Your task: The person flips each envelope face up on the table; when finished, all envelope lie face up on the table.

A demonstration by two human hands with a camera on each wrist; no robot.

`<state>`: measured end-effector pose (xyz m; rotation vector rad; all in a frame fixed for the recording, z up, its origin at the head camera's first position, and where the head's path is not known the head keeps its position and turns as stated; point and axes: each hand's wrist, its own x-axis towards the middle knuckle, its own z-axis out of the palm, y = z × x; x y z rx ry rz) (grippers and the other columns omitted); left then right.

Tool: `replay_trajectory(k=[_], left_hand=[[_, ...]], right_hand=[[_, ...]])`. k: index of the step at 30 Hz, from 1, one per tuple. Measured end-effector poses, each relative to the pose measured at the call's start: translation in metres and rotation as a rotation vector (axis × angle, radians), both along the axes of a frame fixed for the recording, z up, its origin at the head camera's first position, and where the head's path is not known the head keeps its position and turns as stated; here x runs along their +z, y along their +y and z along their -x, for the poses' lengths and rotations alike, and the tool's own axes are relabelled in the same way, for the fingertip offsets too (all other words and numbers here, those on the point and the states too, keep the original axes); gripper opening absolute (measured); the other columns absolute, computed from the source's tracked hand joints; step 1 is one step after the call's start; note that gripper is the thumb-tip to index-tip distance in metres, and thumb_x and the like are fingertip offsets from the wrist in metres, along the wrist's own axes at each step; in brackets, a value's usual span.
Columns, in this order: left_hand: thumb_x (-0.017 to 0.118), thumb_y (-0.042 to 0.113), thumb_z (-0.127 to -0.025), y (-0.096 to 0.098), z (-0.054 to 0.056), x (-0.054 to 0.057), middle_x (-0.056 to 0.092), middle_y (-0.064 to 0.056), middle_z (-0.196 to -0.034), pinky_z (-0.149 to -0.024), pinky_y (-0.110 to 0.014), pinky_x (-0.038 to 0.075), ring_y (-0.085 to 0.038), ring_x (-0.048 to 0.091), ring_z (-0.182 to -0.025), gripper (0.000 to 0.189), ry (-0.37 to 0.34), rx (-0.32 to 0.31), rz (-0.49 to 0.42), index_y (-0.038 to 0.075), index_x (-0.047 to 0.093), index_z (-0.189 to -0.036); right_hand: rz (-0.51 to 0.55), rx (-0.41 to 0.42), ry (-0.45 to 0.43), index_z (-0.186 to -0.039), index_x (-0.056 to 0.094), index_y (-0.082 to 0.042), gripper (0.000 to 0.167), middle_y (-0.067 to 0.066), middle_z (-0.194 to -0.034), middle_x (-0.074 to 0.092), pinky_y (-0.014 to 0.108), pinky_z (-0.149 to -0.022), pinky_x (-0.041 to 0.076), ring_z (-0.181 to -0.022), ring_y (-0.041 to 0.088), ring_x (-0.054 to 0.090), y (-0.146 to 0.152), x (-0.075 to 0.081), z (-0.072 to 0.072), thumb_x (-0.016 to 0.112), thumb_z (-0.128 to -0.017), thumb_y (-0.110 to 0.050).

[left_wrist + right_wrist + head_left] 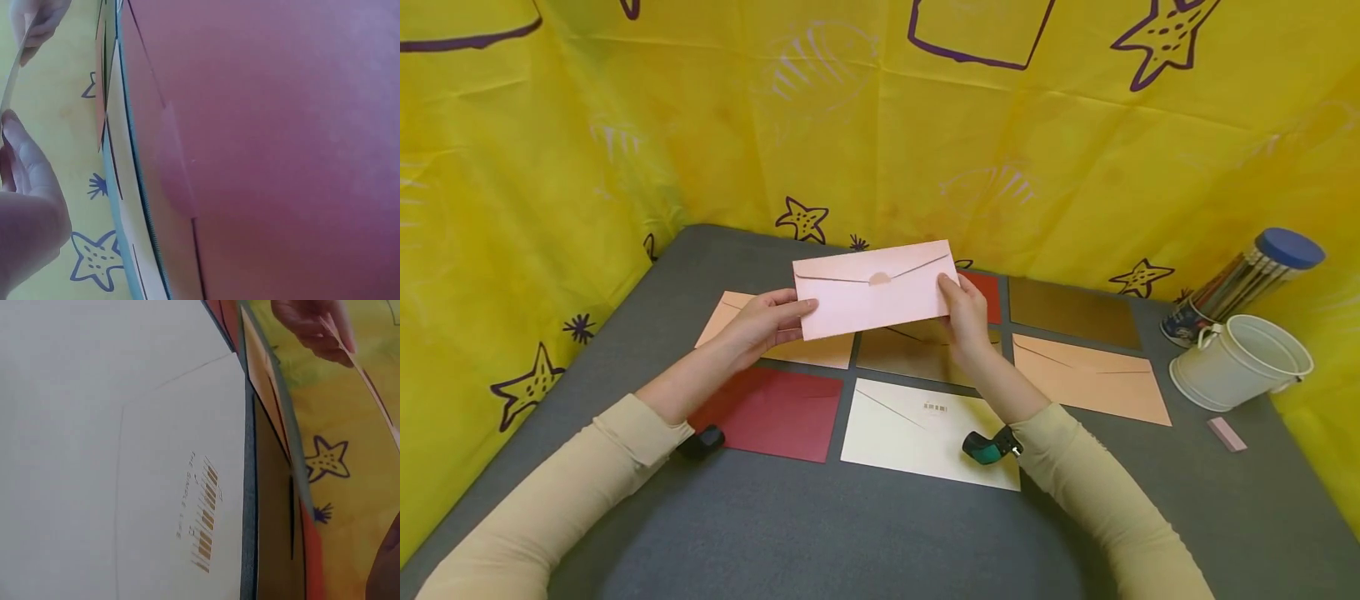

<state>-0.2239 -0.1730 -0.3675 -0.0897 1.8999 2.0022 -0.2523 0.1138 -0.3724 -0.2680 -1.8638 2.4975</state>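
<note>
A pale pink envelope (872, 304) is held up above the table, its flap side towards me and a round tab at the middle of the flap. My left hand (766, 325) pinches its left end, thumb in front and fingers behind. At the right end, my right hand (967, 317) grips it the same way. Both wrist views show the envelope edge-on. Below the hands lie a dark red envelope (767, 412), a white envelope (887, 429) with small printing, a gold envelope (910, 357) and a peach envelope (724, 312), the last two partly covered.
Farther right are another peach envelope (1090, 379), a brown-gold envelope (1075, 312) and a partly hidden red envelope (991, 296). A white bucket (1217, 367), a blue-lidded pencil tub (1191, 325) and a pink eraser (1227, 435) stand or lie at the right. Yellow cloth (715, 108) hangs behind.
</note>
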Motion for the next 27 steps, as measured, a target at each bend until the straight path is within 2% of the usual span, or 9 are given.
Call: replay_trajectory(k=[4, 7, 12, 14, 16, 18, 22, 24, 27], left_hand=[[0.066, 0.018, -0.095, -0.002, -0.001, -0.001, 0.062, -0.003, -0.102, -0.093, -0.033, 0.049, -0.011, 0.068, -0.085, 0.052, 0.018, 0.086, -0.048, -0.002, 0.045, -0.138], [0.067, 0.015, -0.093, -0.006, -0.001, -0.002, 0.061, -0.003, -0.104, -0.093, -0.032, 0.048, -0.009, 0.068, -0.086, 0.054, 0.048, 0.18, -0.101, -0.002, 0.044, -0.139], [0.07, 0.012, -0.091, -0.018, 0.007, -0.003, 0.065, 0.0, -0.096, -0.088, -0.028, 0.05, -0.007, 0.067, -0.079, 0.049, 0.082, 0.33, -0.136, -0.003, 0.05, -0.132], [0.072, 0.01, -0.089, -0.025, 0.012, -0.003, 0.066, 0.001, -0.091, -0.085, -0.027, 0.052, -0.007, 0.068, -0.075, 0.043, 0.078, 0.393, -0.142, -0.002, 0.055, -0.126], [0.073, 0.008, -0.087, -0.033, 0.017, -0.004, 0.067, 0.002, -0.087, -0.081, -0.025, 0.053, -0.007, 0.068, -0.071, 0.038, 0.062, 0.45, -0.15, -0.001, 0.058, -0.121], [0.073, 0.007, -0.087, -0.041, 0.022, -0.004, 0.068, 0.002, -0.085, -0.078, -0.024, 0.054, -0.007, 0.068, -0.069, 0.037, 0.039, 0.488, -0.147, 0.0, 0.058, -0.12], [0.067, 0.004, -0.091, -0.055, 0.033, -0.005, 0.063, -0.001, -0.093, -0.078, -0.02, 0.054, -0.006, 0.068, -0.069, 0.047, -0.01, 0.467, -0.114, -0.001, 0.052, -0.135], [0.064, 0.002, -0.093, -0.06, 0.039, -0.005, 0.059, -0.005, -0.103, -0.081, -0.02, 0.053, -0.004, 0.067, -0.07, 0.052, -0.016, 0.434, -0.067, -0.003, 0.046, -0.141], [0.062, 0.003, -0.094, -0.068, 0.047, -0.006, 0.053, -0.011, -0.116, -0.087, -0.023, 0.051, -0.001, 0.066, -0.071, 0.053, 0.012, 0.405, 0.044, -0.005, 0.043, -0.143]], right_hand=[[-0.012, -0.018, 0.006, -0.133, 0.053, -0.003, 0.037, 0.005, -0.105, 0.06, 0.024, -0.07, 0.052, -0.085, 0.015, 0.06, -0.01, -0.002, 0.001, 0.05, -0.102, -0.025], [-0.039, 0.026, -0.005, -0.134, 0.051, -0.004, 0.037, 0.005, -0.101, 0.059, 0.023, -0.067, 0.052, -0.08, 0.014, 0.059, -0.017, -0.003, 0.002, 0.045, -0.105, -0.026], [-0.118, 0.186, -0.051, -0.123, 0.048, -0.003, 0.03, 0.003, -0.077, 0.052, 0.017, -0.045, 0.039, -0.053, 0.009, 0.046, -0.023, -0.009, 0.006, 0.043, -0.105, -0.026], [-0.154, 0.261, -0.077, -0.118, 0.048, -0.001, 0.028, 0.003, -0.071, 0.048, 0.016, -0.043, 0.033, -0.049, 0.009, 0.041, -0.025, -0.011, 0.009, 0.047, -0.104, -0.025], [-0.158, 0.317, -0.101, -0.119, 0.05, 0.002, 0.028, 0.003, -0.073, 0.05, 0.014, -0.045, 0.038, -0.051, 0.008, 0.045, -0.027, -0.012, 0.013, 0.052, -0.102, -0.021], [-0.132, 0.346, -0.122, -0.124, 0.051, 0.005, 0.031, 0.006, -0.083, 0.055, 0.014, -0.056, 0.049, -0.06, 0.009, 0.055, -0.03, -0.013, 0.017, 0.056, -0.1, -0.015], [-0.117, 0.342, -0.129, -0.134, 0.05, 0.007, 0.04, 0.015, -0.11, 0.06, 0.022, -0.076, 0.055, -0.08, 0.013, 0.067, -0.037, -0.012, 0.029, 0.06, -0.097, -0.006], [-0.179, 0.33, -0.122, -0.133, 0.053, 0.005, 0.041, 0.017, -0.116, 0.061, 0.023, -0.077, 0.055, -0.079, 0.012, 0.069, -0.041, -0.013, 0.036, 0.063, -0.095, -0.007], [-0.321, 0.314, -0.113, -0.128, 0.059, 0.003, 0.04, 0.017, -0.115, 0.064, 0.023, -0.074, 0.056, -0.073, 0.01, 0.069, -0.048, -0.015, 0.045, 0.069, -0.092, -0.012]])
